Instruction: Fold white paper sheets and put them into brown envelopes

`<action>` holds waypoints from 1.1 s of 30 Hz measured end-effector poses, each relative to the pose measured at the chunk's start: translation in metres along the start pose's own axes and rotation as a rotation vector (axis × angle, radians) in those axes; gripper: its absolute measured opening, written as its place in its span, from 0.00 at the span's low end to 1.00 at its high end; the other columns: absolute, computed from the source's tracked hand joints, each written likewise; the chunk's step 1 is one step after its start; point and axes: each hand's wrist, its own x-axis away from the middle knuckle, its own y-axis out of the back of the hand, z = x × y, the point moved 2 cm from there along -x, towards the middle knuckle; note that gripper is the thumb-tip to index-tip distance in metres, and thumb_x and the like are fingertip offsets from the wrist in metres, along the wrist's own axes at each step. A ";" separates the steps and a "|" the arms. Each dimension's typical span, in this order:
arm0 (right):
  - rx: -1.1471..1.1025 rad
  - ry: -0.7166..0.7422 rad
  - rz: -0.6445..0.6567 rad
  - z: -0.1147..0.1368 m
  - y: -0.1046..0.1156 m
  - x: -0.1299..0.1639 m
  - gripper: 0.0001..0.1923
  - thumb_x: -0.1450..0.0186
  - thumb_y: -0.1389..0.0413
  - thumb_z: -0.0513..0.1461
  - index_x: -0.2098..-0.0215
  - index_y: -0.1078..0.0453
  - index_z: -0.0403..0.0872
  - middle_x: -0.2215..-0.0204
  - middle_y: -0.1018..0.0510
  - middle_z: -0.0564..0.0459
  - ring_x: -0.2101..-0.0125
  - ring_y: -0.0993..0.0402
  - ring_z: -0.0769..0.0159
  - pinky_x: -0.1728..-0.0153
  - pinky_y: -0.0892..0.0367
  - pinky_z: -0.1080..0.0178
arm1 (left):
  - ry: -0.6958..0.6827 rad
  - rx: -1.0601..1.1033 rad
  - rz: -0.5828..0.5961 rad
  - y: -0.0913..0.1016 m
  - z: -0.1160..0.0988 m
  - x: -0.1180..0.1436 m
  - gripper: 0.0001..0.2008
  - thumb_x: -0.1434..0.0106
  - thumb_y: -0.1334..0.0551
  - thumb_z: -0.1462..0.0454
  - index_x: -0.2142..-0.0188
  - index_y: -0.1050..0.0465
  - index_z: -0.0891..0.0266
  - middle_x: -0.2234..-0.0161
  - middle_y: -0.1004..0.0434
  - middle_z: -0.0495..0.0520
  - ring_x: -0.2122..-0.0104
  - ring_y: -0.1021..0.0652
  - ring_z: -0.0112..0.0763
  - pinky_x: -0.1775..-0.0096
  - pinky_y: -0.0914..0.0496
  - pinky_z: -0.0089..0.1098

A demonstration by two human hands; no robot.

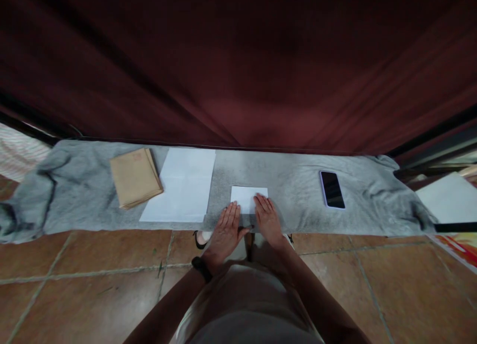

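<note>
Paper (244,197) lies on grey cloth (298,185), seemingly folded small; our left hand (225,230) and right hand (269,222) rest flat at its 2 near corners, fingers together. Our larger sheet (186,190) looks unfolded.

2 hands (225,231) (268,222) | 1 small paper (244,196) | 1 phone (332,189) | 1 brown stack (134,179)

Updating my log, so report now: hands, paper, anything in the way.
Left hand and right hand open, resting on small paper. Paper flat on gray cloth. Phone to the right, apart from the paper.
</note>
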 end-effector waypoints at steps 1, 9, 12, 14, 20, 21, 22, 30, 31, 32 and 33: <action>0.012 -0.003 -0.009 -0.003 0.002 0.002 0.29 0.28 0.56 0.32 0.29 0.41 0.44 0.31 0.37 0.42 0.30 0.44 0.58 0.30 0.48 0.45 | 0.002 -0.007 0.004 0.000 0.001 0.001 0.40 0.28 0.46 0.51 0.26 0.58 0.71 0.29 0.47 0.71 0.28 0.45 0.48 0.31 0.45 0.50; -0.047 -0.018 -0.069 -0.005 0.012 0.009 0.26 0.26 0.57 0.35 0.31 0.39 0.46 0.32 0.35 0.44 0.31 0.43 0.57 0.30 0.46 0.43 | 0.005 -0.041 0.003 0.000 -0.004 0.002 0.36 0.29 0.42 0.53 0.27 0.49 0.62 0.27 0.52 0.70 0.28 0.48 0.53 0.32 0.44 0.54; -0.092 0.045 -0.004 0.010 0.007 0.007 0.24 0.24 0.55 0.38 0.32 0.37 0.47 0.32 0.34 0.45 0.31 0.43 0.58 0.30 0.47 0.45 | 0.022 -0.032 0.000 0.002 -0.007 0.001 0.32 0.28 0.43 0.55 0.28 0.46 0.63 0.27 0.53 0.70 0.28 0.49 0.53 0.32 0.44 0.55; -0.095 0.067 0.047 0.017 0.005 0.006 0.23 0.24 0.54 0.39 0.33 0.35 0.46 0.33 0.33 0.45 0.31 0.43 0.58 0.29 0.48 0.46 | 0.032 -0.025 -0.001 0.003 -0.007 0.001 0.30 0.27 0.47 0.58 0.29 0.45 0.66 0.28 0.51 0.70 0.28 0.49 0.52 0.32 0.45 0.55; -0.029 0.069 0.101 0.020 0.004 0.006 0.23 0.25 0.53 0.38 0.33 0.36 0.47 0.32 0.34 0.45 0.32 0.40 0.56 0.30 0.48 0.46 | 0.008 0.033 -0.022 0.005 -0.006 -0.014 0.29 0.27 0.52 0.64 0.29 0.47 0.72 0.29 0.45 0.69 0.28 0.48 0.46 0.30 0.47 0.52; -0.014 0.072 0.100 0.020 0.003 0.006 0.24 0.25 0.53 0.37 0.32 0.36 0.47 0.32 0.35 0.45 0.32 0.40 0.56 0.30 0.48 0.46 | 0.007 0.041 -0.026 0.004 -0.007 -0.020 0.29 0.27 0.52 0.65 0.29 0.47 0.73 0.29 0.45 0.69 0.28 0.48 0.45 0.30 0.47 0.51; -0.001 0.075 0.097 0.020 0.003 0.006 0.24 0.25 0.54 0.36 0.32 0.36 0.47 0.32 0.35 0.46 0.32 0.40 0.56 0.30 0.48 0.47 | 0.007 0.047 -0.027 0.003 -0.007 -0.027 0.29 0.27 0.53 0.65 0.30 0.46 0.74 0.29 0.45 0.69 0.28 0.48 0.44 0.30 0.47 0.50; 0.043 0.119 0.027 0.016 0.000 0.006 0.24 0.26 0.56 0.32 0.35 0.33 0.43 0.35 0.30 0.44 0.34 0.36 0.59 0.31 0.44 0.49 | 0.054 -0.032 0.023 -0.007 0.000 -0.064 0.28 0.27 0.53 0.64 0.31 0.44 0.74 0.29 0.45 0.67 0.28 0.47 0.44 0.30 0.48 0.50; 0.029 0.120 0.015 0.015 -0.001 0.005 0.23 0.26 0.56 0.32 0.36 0.32 0.43 0.36 0.29 0.44 0.35 0.35 0.59 0.31 0.43 0.49 | 0.057 -0.048 0.022 -0.007 0.001 -0.063 0.28 0.27 0.53 0.64 0.31 0.44 0.74 0.29 0.45 0.66 0.28 0.47 0.43 0.30 0.48 0.50; 0.009 0.118 0.001 0.013 -0.001 0.004 0.23 0.26 0.56 0.33 0.37 0.31 0.44 0.37 0.27 0.45 0.35 0.34 0.60 0.31 0.42 0.50 | 0.055 -0.062 0.022 -0.008 0.002 -0.062 0.28 0.26 0.54 0.63 0.31 0.44 0.74 0.29 0.45 0.66 0.28 0.47 0.44 0.30 0.49 0.49; -0.014 0.115 -0.012 0.011 -0.002 0.001 0.23 0.26 0.56 0.33 0.37 0.30 0.45 0.38 0.26 0.45 0.36 0.33 0.60 0.32 0.41 0.50 | 0.053 -0.073 0.021 -0.008 0.002 -0.061 0.28 0.26 0.54 0.63 0.31 0.44 0.74 0.29 0.45 0.66 0.28 0.47 0.44 0.30 0.49 0.49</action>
